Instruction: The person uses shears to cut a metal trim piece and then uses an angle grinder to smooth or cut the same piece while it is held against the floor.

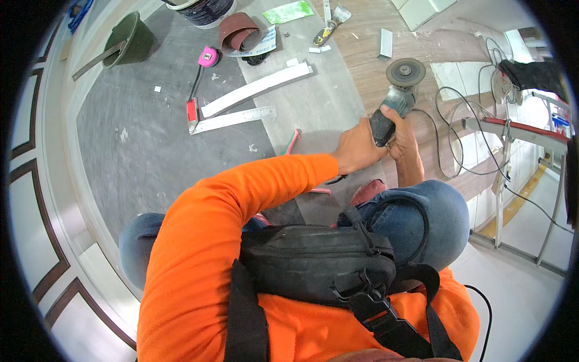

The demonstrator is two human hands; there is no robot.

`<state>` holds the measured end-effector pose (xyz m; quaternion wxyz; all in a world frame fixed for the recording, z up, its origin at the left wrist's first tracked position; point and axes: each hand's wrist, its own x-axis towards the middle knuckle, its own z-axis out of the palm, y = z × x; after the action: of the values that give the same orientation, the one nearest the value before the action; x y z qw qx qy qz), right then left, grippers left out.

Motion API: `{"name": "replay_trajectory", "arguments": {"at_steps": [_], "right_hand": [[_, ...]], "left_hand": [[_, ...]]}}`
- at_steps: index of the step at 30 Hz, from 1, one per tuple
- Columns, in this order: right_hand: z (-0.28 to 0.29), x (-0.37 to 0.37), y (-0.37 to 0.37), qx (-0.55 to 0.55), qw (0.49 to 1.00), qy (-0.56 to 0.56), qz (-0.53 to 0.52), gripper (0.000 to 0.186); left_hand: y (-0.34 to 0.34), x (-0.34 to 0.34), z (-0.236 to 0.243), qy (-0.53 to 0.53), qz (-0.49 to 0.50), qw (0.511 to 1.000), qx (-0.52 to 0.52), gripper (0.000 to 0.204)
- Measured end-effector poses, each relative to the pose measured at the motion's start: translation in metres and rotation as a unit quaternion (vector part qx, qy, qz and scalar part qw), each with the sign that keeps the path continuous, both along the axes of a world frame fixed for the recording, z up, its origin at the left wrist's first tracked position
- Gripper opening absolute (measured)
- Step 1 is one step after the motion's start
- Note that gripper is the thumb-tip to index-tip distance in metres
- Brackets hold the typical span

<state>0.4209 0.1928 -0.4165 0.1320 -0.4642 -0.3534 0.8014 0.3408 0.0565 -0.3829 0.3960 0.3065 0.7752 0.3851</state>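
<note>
Two bare hands clasp the angle grinder (398,99): the right hand (405,137) curls round its body, thumb laid over the top, while the left hand (360,148) bends round its rear end, fingertips hidden. A round disc (415,73) sits at the grinder's far end. Just beyond the grinder lies a small pale strip piece (386,43). Left of the grinder, a long white strip (256,89) lies beside a red-handled metal square (241,117); farther left of it lies a pink tape measure (208,57). Right of the grinder stands a red-topped metal stand (525,128).
</note>
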Motion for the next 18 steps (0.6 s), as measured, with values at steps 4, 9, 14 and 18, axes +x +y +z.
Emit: {"name": "replay_trajectory", "arguments": {"at_steps": [4,9,14,18], "right_hand": [[0.001,0.019,0.028,-0.064,0.997,0.031,0.028,0.024],[0.017,0.034,0.048,0.143,0.985,-0.090,0.040,0.030],[0.050,0.036,0.050,0.236,0.962,-0.117,0.075,0.046],[0.064,0.050,0.047,0.313,0.933,-0.146,0.102,0.048]], "left_hand": [[-0.017,-0.039,-0.006,0.131,-0.211,0.968,0.043,0.076],[-0.067,-0.176,-0.080,0.456,-0.036,0.888,-0.050,0.073],[-0.083,-0.243,-0.099,0.397,-0.067,0.909,-0.110,0.065],[-0.047,-0.222,-0.086,0.291,-0.151,0.943,-0.052,0.057]]}}
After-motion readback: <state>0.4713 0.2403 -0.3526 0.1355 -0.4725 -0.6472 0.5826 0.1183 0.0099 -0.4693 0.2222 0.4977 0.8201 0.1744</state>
